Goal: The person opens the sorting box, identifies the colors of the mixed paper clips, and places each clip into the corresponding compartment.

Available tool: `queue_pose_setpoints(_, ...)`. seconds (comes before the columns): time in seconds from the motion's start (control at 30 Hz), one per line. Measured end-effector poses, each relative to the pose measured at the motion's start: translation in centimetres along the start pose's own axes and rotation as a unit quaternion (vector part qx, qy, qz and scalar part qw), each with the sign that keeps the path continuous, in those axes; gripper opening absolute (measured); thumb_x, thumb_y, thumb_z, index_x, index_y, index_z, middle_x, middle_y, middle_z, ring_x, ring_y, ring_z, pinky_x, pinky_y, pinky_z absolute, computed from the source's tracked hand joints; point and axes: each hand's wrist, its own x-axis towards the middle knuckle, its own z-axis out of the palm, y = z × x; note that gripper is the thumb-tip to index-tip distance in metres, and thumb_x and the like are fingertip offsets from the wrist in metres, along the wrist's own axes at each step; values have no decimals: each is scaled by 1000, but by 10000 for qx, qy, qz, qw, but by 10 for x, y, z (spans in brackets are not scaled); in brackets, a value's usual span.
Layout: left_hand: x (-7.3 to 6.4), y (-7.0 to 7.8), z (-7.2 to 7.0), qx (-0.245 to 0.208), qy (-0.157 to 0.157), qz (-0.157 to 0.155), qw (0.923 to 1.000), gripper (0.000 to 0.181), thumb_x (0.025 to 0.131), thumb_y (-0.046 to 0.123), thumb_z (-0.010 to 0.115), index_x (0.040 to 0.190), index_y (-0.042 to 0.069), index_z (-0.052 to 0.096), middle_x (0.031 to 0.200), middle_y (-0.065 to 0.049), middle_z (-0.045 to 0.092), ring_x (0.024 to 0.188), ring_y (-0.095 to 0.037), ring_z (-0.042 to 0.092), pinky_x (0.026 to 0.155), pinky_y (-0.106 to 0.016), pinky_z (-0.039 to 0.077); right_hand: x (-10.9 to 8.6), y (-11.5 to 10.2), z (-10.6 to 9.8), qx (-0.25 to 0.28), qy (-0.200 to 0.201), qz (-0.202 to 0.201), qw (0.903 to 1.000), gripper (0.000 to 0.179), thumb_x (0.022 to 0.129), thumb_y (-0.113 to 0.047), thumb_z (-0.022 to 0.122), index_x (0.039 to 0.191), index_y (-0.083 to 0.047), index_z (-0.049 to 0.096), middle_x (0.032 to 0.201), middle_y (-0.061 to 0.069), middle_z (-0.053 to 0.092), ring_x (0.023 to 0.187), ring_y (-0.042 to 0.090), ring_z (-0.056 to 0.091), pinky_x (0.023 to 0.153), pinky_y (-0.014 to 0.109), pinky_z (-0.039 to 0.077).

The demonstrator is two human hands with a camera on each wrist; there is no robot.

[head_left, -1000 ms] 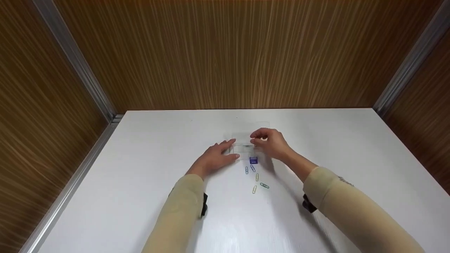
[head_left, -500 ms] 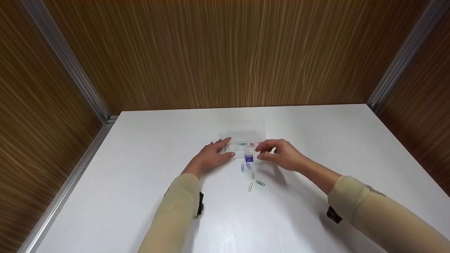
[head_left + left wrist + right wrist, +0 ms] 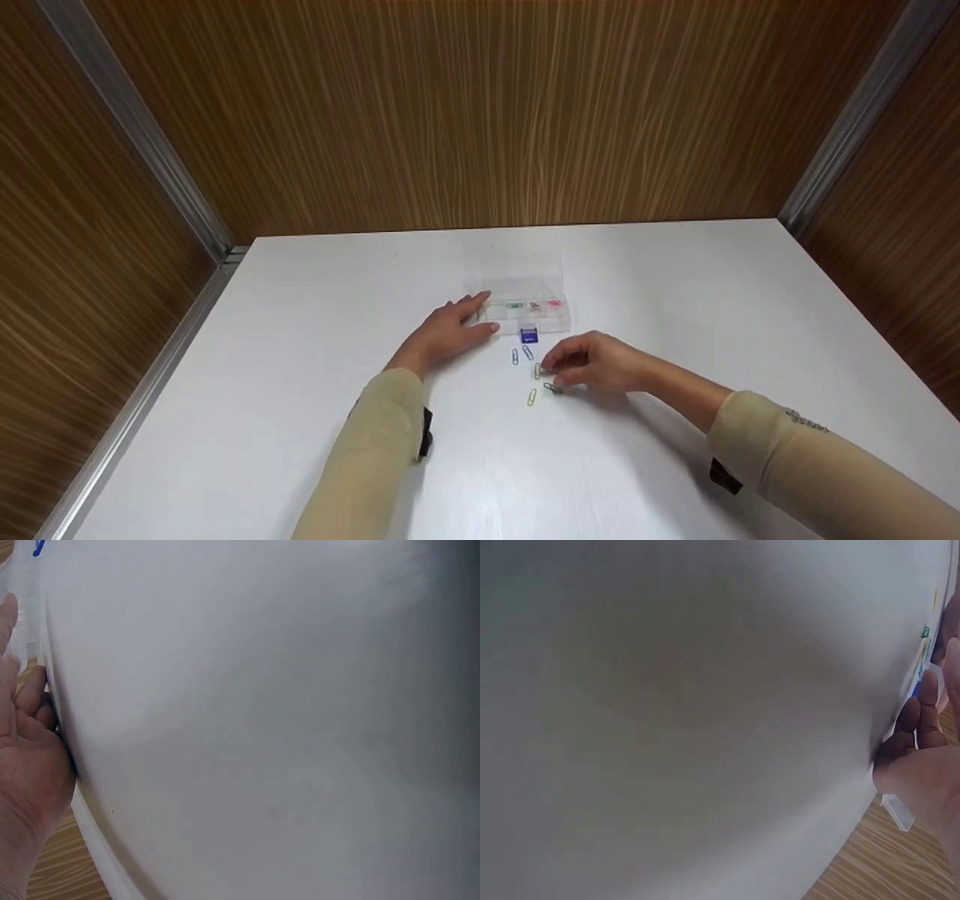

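Observation:
A clear plastic box (image 3: 555,324) with its lid raised at the back stands on the white table, and a purple latch piece (image 3: 529,335) sits at its front. Inside, a green paper clip (image 3: 514,306) and pink-red clips (image 3: 553,304) show in the compartments. My left hand (image 3: 448,336) rests at the box's left end, thumb and fingers spread. My right hand (image 3: 600,364) is low over the loose clips, its thumb and forefinger apart near a dark green paper clip (image 3: 553,388) and a yellow paper clip (image 3: 537,371). Whether its thumb touches the green clip is unclear.
Two blue paper clips (image 3: 515,357) lie in front of the latch, and another yellow paper clip (image 3: 532,397) lies nearer me. Wood-grain panels (image 3: 495,112) enclose the white table (image 3: 300,337) at the back and sides.
My right hand has come away from the box, first rightward, then down towards me to the loose clips. Pink-red clips now show in the box's right part. My left hand has stayed at the box.

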Motion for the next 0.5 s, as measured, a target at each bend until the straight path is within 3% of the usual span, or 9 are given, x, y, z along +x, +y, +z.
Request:
queue_pose_setpoints(0.2,0,1,-1,4,3,-51,10000,70,99,66,61,163,52,36,175,8,26,163,-31,12,128,-60,12,0,6,2,100,-117,-14,9999,26,94,-12,83,119,-12,80,121,4,75,113,25,64,106,37,49)
queue_pose_setpoints(0.33,0,1,-2,-33,-33,-61,10000,70,99,66,62,163,52,36,175,7,26,163,-31,12,128,-60,12,-1,8,3,34,-105,-113,9999,27,92,-12,85,119,-13,81,121,2,75,116,26,63,108,42,48)
queue_pose_setpoints(0.5,-1,1,-2,-63,-51,-18,10000,70,99,64,62,163,51,36,175,6,26,163,-32,11,128,-59,12,-3,9,4,-145,-136,-242,9995,28,91,-14,86,119,-17,82,120,-2,74,116,22,62,104,34,48)
